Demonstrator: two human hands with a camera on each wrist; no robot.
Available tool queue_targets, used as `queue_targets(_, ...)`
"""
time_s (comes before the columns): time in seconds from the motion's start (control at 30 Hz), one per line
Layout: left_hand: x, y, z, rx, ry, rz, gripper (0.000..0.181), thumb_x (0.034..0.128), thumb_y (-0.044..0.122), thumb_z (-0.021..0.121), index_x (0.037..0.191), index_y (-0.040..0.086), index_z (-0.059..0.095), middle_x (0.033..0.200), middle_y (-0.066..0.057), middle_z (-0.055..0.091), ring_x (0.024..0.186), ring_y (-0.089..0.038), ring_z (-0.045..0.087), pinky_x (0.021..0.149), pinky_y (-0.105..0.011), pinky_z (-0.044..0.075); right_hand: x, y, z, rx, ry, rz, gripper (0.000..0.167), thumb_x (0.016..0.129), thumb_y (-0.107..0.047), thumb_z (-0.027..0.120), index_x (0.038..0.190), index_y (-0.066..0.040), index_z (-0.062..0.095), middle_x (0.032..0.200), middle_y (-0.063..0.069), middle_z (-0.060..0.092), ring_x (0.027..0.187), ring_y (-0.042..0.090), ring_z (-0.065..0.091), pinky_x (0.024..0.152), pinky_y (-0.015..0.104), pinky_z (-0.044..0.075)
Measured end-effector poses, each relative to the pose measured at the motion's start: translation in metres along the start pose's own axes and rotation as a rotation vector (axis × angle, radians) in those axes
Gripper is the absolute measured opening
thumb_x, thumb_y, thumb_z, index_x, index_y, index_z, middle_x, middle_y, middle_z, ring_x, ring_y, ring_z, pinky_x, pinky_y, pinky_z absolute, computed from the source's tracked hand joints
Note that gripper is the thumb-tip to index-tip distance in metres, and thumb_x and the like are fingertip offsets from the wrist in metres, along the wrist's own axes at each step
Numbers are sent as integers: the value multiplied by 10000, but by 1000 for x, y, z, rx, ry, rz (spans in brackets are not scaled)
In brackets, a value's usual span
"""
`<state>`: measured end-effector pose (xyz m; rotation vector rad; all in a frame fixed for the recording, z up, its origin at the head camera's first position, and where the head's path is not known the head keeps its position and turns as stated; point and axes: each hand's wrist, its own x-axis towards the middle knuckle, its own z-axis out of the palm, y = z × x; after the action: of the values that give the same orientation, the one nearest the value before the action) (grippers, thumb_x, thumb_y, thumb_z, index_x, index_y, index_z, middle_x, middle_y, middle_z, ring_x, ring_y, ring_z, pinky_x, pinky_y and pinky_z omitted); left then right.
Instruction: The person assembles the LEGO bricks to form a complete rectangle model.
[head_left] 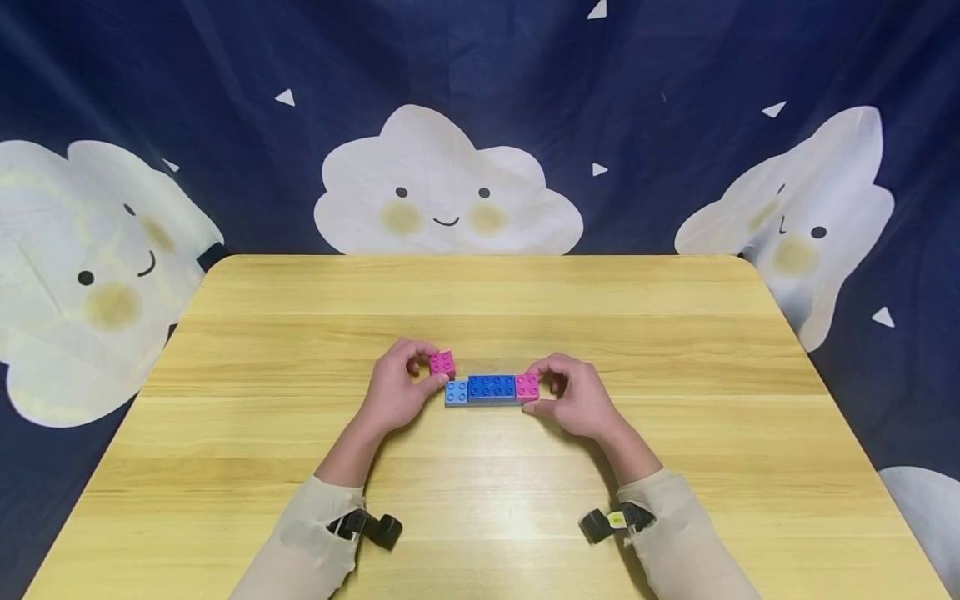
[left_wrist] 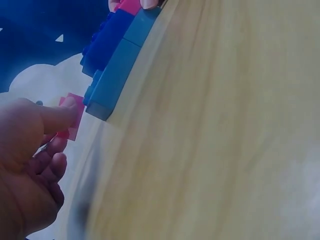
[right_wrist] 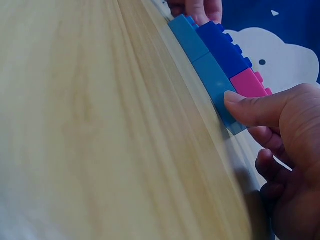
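Two light blue bricks (left_wrist: pixel 115 75) lie end to end as a bottom row on the table. On top of them sit a dark blue brick (head_left: pixel 491 387) in the middle and a pink brick (head_left: pixel 527 386) at the right end. The studs of the light blue brick's left end (head_left: pixel 457 392) are bare. My left hand (head_left: pixel 401 385) pinches a loose pink brick (head_left: pixel 442 363) between thumb and fingers, just behind and above that left end. My right hand (head_left: pixel 573 392) grips the right end of the row, its thumb on the near side of the light blue layer.
The wooden table (head_left: pixel 480 483) reaches back to a dark blue curtain (head_left: pixel 480 50) printed with white clouds. A small black camera (head_left: pixel 386 532) is strapped at the left wrist, and another black camera (head_left: pixel 597 527) at the right wrist.
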<state>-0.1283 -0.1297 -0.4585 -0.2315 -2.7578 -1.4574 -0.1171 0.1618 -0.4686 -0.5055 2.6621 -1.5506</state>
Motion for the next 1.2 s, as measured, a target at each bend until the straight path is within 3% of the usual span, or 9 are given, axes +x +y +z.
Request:
queue_targets(0.4, -10, 7, -2, -54, -54, 122, 319, 791, 69, 853, 1069, 92, 698, 941, -31, 587, 849, -274, 530, 740, -403, 452, 0, 1, 0, 4, 0, -14, 383, 640, -19, 934, 943, -128, 728, 749, 80, 574, 672, 218, 478, 603, 312, 387)
queue_targets(1.0, -12, 7, 2, -54, -167, 152, 319, 772, 42, 852, 1052, 96, 710, 901, -4, 572, 817, -257, 519, 719, -385, 442, 0, 1, 0, 1, -7, -10, 381, 638, -20, 933, 941, -125, 728, 757, 82, 583, 674, 217, 479, 604, 313, 389)
queue_targets(1.2, -10, 7, 2, -39, -194, 193, 336, 779, 38, 846, 1084, 108, 721, 926, 9, 554, 819, -223, 511, 712, -374, 444, 0, 1, 0, -5, -3, -2, 381, 641, -18, 932, 941, -130, 727, 760, 78, 583, 678, 219, 481, 608, 316, 391)
